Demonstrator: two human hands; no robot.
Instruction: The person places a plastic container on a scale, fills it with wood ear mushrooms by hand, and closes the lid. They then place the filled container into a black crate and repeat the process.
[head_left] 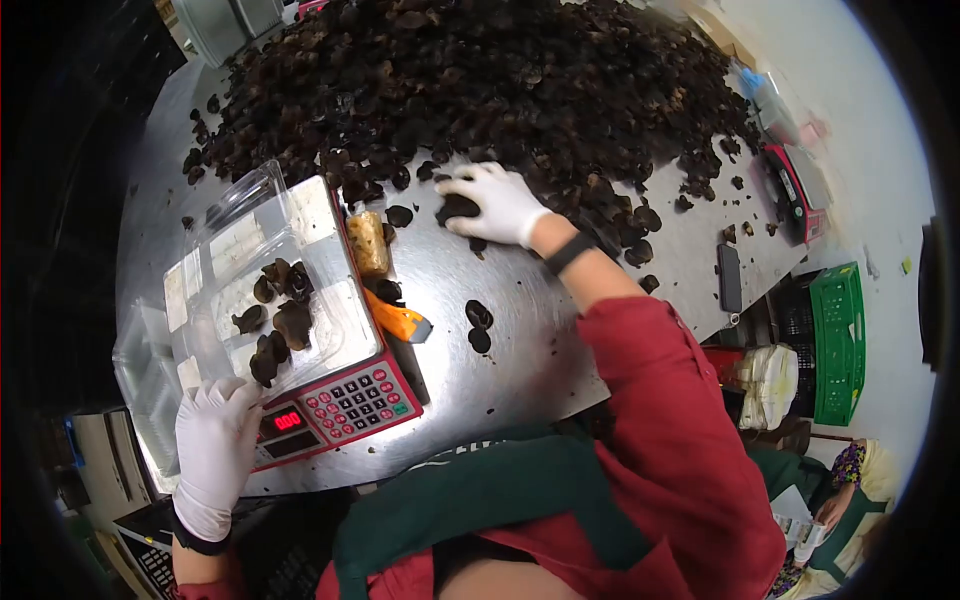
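Observation:
My right hand, in a white glove, reaches to the near edge of a large heap of dark, wrinkled pieces. Its fingers curl around a dark piece on the metal table. My left hand, also gloved in white, rests its fingertips at the near edge of a clear plastic container, by the scale's display. Several dark pieces lie in the container, which sits on the red scale. Red digits on the scale read 0.00.
An orange-handled tool and a wrapped yellowish roll lie right of the scale. Clear containers are stacked at left. A second red scale, a dark phone-like object and a green crate are at right. Another person's hand shows lower right.

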